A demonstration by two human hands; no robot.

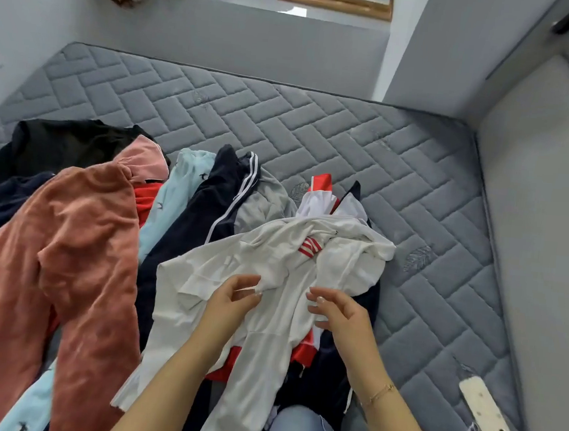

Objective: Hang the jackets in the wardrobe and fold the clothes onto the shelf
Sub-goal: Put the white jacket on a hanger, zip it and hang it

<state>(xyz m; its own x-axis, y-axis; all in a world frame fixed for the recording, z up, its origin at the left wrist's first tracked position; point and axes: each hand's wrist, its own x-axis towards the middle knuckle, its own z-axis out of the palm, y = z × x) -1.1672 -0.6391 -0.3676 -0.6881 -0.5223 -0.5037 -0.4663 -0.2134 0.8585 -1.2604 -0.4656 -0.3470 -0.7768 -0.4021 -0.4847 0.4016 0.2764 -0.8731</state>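
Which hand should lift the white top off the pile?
Probably the left hand: its fingers already pinch a fold of the white top. The right hand hovers open above it.

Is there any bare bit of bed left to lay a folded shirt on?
Yes: the mattress is bare between the clothes pile and the far wall, and rightward toward the phone. The near left is crowded.
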